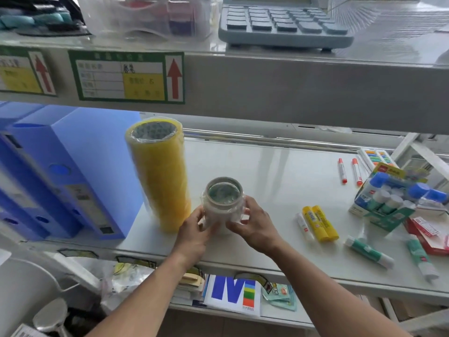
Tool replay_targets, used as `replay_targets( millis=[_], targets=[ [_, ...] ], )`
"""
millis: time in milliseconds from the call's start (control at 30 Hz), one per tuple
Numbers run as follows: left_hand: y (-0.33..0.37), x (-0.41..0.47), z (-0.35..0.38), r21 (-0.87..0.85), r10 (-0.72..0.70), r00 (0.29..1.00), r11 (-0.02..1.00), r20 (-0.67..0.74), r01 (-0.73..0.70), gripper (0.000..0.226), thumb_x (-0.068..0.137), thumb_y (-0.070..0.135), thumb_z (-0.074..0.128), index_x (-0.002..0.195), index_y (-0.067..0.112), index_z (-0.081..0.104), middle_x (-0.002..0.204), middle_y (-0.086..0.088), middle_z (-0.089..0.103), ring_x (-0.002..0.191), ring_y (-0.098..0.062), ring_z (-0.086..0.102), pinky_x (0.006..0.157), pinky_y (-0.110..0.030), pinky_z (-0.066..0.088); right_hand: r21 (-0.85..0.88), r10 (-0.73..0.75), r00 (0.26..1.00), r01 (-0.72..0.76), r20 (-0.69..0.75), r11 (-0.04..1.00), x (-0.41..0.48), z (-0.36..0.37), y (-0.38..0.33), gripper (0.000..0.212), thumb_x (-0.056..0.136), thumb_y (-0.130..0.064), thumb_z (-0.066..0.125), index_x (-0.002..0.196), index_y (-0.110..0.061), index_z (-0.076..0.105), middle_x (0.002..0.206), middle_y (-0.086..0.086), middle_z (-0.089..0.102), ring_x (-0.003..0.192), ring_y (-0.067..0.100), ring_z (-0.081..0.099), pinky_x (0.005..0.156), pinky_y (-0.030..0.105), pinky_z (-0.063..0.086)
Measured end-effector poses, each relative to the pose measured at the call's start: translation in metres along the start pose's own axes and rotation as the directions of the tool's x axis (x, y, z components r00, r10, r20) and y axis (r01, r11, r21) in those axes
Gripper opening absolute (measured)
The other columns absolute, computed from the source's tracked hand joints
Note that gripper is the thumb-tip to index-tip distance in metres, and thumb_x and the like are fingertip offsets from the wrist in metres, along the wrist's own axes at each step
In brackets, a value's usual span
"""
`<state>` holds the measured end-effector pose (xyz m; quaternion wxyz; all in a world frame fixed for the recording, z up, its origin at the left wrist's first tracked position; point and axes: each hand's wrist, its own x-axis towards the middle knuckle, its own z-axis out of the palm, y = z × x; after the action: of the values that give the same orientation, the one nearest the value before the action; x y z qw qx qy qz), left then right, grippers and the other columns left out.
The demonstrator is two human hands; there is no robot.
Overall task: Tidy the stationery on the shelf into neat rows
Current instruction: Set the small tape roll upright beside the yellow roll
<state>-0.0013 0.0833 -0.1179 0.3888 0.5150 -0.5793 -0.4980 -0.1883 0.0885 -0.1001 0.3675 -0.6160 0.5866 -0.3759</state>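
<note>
Head view: both hands grasp a short white tape stack (pixel 223 210) that stands upright on the shelf (pixel 279 171) near its front edge. The left hand (pixel 194 234) wraps its left side, the right hand (pixel 255 227) its right side, fingers curled onto the clear wrapping. Just beside it to the left stands a tall yellow tape stack (pixel 160 176), upright and wrapped, next to blue file boxes (pixel 73 171) at the shelf's left end. Toward the right end lie two yellow glue sticks (pixel 320 222) side by side, a thin white tube (pixel 303 226) touching them, two green glue sticks (pixel 369 251), two red markers (pixel 349 170) and a box of blue-capped bottles (pixel 393 198). A calculator (pixel 284 23) sits on the shelf above
</note>
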Motion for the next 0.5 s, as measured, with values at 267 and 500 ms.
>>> replay_targets(
  millis=[267, 500],
  targets=[
    [0.016, -0.014, 0.000, 0.037, -0.059, 0.998, 0.998, 0.004, 0.059, 0.044, 0.081, 0.043, 0.077, 0.120, 0.046, 0.056, 0.111, 0.030, 0.066, 0.101, 0.003, 0.063, 0.091, -0.037, 0.053, -0.064, 0.025, 1.000, -0.024, 0.018, 0.998, -0.009, -0.015, 0.005, 0.086, 0.081, -0.025, 0.083, 0.152, -0.021, 0.034, 0.150, 0.002, 0.049, 0.133, 0.020, 0.051, 0.108, 0.039, 0.049],
    [0.040, -0.076, 0.076, 0.309, 0.273, 0.898, 0.937, -0.345, -0.166, 0.038, 0.080, 0.005, 0.076, 0.108, 0.024, 0.058, 0.097, 0.000, 0.063, 0.088, -0.017, 0.062, 0.079, -0.032, 0.048, -0.197, 0.050, 0.951, -0.114, -0.307, 0.974, -0.063, -0.132, 0.040, 0.067, 0.081, -0.019, 0.079, 0.142, -0.017, 0.050, 0.134, 0.001, 0.061, 0.113, 0.016, 0.062, 0.099, 0.036, 0.054]
  ],
)
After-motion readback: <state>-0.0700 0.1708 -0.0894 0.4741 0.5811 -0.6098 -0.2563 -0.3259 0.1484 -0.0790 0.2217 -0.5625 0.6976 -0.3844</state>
